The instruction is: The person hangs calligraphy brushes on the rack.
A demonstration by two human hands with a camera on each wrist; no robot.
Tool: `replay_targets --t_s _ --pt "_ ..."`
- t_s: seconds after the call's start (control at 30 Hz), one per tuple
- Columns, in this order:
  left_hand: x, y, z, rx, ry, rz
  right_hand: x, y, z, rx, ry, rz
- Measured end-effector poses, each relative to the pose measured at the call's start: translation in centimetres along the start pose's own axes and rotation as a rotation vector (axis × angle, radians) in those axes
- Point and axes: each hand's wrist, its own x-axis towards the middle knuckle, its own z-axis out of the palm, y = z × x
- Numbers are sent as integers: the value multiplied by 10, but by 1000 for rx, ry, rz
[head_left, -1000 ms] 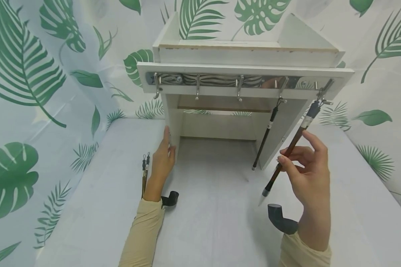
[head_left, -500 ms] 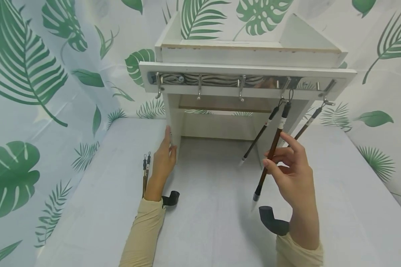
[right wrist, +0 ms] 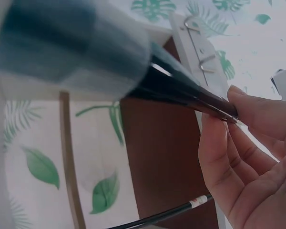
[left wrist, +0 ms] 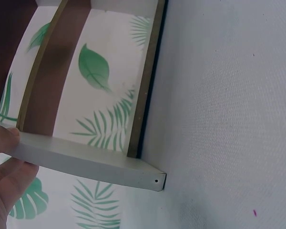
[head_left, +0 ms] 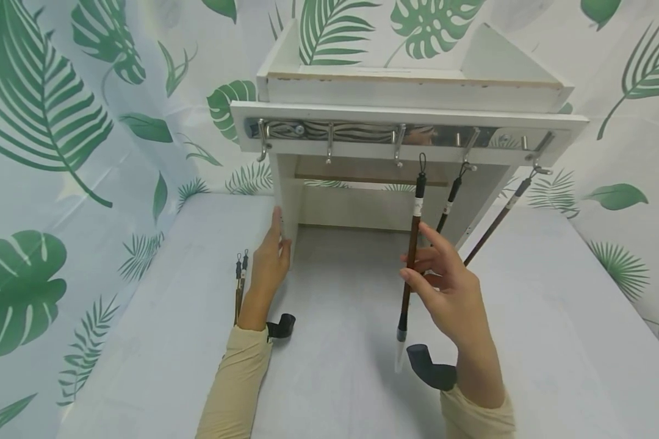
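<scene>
Between thumb and fingers of my right hand (head_left: 450,289) is a calligraphy brush (head_left: 413,244), nearly upright, its cord loop just below the third hook (head_left: 399,145) in the head view. The brush's dark lower end looms large in the right wrist view, pinched by the fingertips (right wrist: 213,136). My left hand (head_left: 267,262) grips the front edge of the left side panel (left wrist: 86,160) of a white shelf unit, thumb on one face and fingers on the other. Two more brushes hang by their loops: one brush (head_left: 451,195) on the fourth hook, another brush (head_left: 496,222) on the rightmost.
The hook rail (head_left: 351,131) runs along the front of the shelf unit; its two left hooks carry nothing. Two brushes (head_left: 238,286) lie on the white tabletop (head_left: 159,341), left of my left forearm. Leaf-patterned cloth (head_left: 143,36) covers the walls behind.
My right hand has moved left with the brush, from near the rightmost hook past the fourth to below the third. The brush has swung more upright. The left hand stays on the panel.
</scene>
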Motion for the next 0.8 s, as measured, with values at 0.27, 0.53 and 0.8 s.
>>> replay_targets --t_s 0.27,0.53,0.8 --pt "0 1 -1 3 -4 -4 1 1 7 -5 -27 -26" --pt "0 1 0 4 -16 -24 0 1 9 -54 -47 12" --pt "0 0 1 0 8 6 0 1 10 -77 -52 38"
